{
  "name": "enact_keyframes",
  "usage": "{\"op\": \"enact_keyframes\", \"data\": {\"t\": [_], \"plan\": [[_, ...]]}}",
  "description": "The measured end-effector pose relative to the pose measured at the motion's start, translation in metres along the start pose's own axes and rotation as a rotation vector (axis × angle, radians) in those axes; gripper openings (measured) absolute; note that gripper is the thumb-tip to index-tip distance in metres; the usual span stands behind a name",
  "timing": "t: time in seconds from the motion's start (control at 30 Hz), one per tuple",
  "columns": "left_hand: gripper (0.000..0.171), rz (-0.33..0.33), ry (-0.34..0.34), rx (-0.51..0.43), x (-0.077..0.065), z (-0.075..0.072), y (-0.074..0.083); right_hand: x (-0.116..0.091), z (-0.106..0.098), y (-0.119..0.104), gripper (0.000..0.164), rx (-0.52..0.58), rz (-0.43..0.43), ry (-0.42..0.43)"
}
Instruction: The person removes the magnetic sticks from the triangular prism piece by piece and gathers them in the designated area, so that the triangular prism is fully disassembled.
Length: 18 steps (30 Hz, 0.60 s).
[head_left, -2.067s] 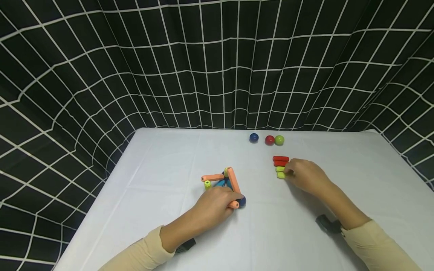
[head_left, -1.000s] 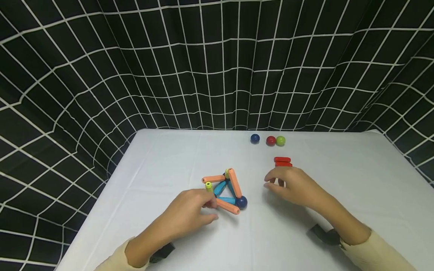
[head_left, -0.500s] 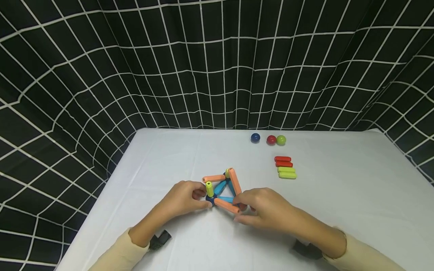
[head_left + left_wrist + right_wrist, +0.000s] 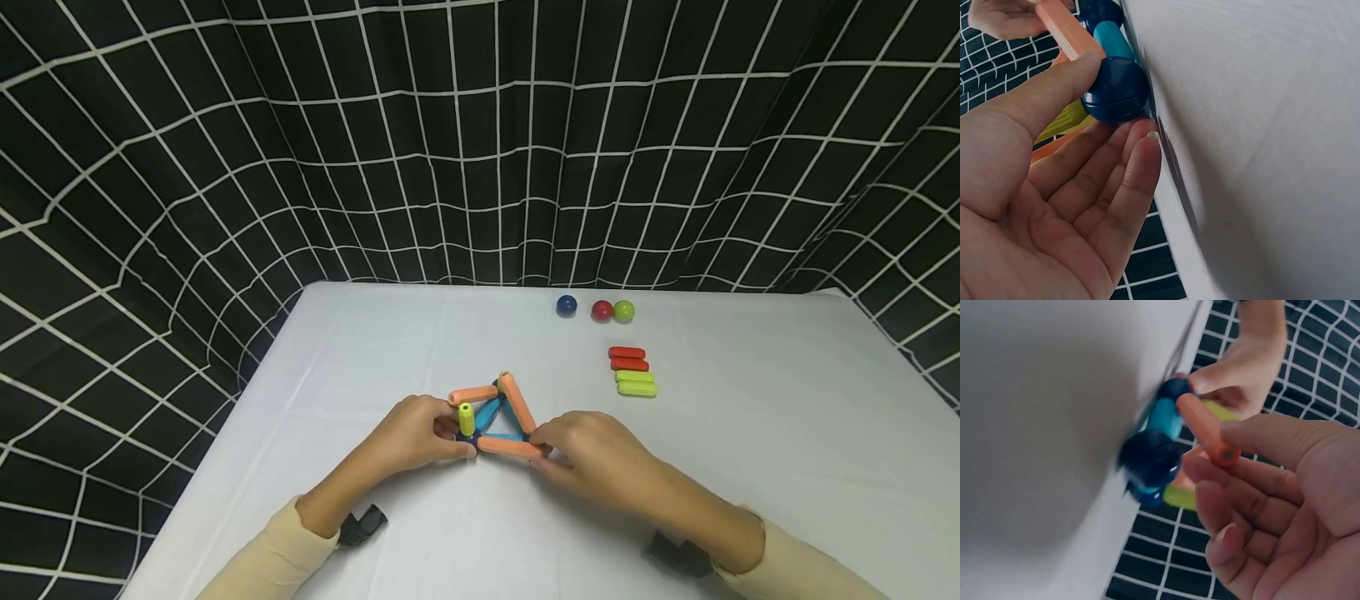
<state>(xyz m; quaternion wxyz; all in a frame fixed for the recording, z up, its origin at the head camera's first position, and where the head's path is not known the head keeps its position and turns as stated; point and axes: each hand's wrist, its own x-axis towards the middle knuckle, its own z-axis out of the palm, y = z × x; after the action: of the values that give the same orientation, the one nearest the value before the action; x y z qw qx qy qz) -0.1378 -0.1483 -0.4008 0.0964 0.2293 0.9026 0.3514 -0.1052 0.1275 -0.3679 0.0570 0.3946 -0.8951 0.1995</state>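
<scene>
A triangle of light-blue magnetic sticks (image 4: 489,414) joined by dark blue balls lies on the table, with orange and yellow-green sticks rising from its corners. My left hand (image 4: 416,433) pinches the left corner ball (image 4: 1116,94) between thumb and fingers; a yellow-green stick (image 4: 467,419) stands upright on that ball. The front orange stick (image 4: 508,447) runs from this ball to my right hand (image 4: 600,458), which pinches its free end. In the right wrist view another dark blue ball (image 4: 1150,457) sits just beside those fingers. My right hand mostly covers that corner in the head view.
Farther back right lie two red sticks (image 4: 627,358) and two loose yellow-green sticks (image 4: 636,383). Near the far edge rest a blue ball (image 4: 566,306), a red ball (image 4: 602,311) and a green ball (image 4: 623,311). A gridded black curtain (image 4: 480,167) hangs behind the table.
My right hand has come from the loose yellow-green sticks to the front orange stick and swung its end toward the right corner. My left hand has shifted from the right corner to the left ball.
</scene>
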Motion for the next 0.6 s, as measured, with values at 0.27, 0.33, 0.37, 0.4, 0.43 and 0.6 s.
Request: {"op": "enact_keyframes", "data": {"t": [0.27, 0.33, 0.37, 0.4, 0.43, 0.6], "plan": [[0.030, -0.023, 0.012, 0.027, -0.001, 0.001, 0.004, 0.002, 0.008, 0.003, 0.018, -0.062, 0.038, -0.058], [0.029, -0.023, 0.013, 0.034, -0.001, 0.001, 0.004, 0.003, 0.010, 0.002, 0.019, -0.072, 0.030, -0.074], [0.029, -0.022, 0.013, 0.035, -0.001, 0.001, 0.004, 0.004, 0.011, 0.001, 0.019, -0.074, 0.030, -0.083], [0.029, -0.019, 0.012, 0.036, -0.001, 0.001, 0.004, 0.004, 0.012, 0.000, 0.019, -0.075, 0.025, -0.086], [0.029, -0.016, 0.012, 0.035, -0.001, 0.001, 0.004, 0.005, 0.012, -0.001, 0.019, -0.072, 0.023, -0.089], [0.030, -0.004, 0.013, 0.032, 0.000, 0.002, 0.005, 0.005, 0.012, -0.005, 0.018, -0.034, 0.028, -0.113]]}}
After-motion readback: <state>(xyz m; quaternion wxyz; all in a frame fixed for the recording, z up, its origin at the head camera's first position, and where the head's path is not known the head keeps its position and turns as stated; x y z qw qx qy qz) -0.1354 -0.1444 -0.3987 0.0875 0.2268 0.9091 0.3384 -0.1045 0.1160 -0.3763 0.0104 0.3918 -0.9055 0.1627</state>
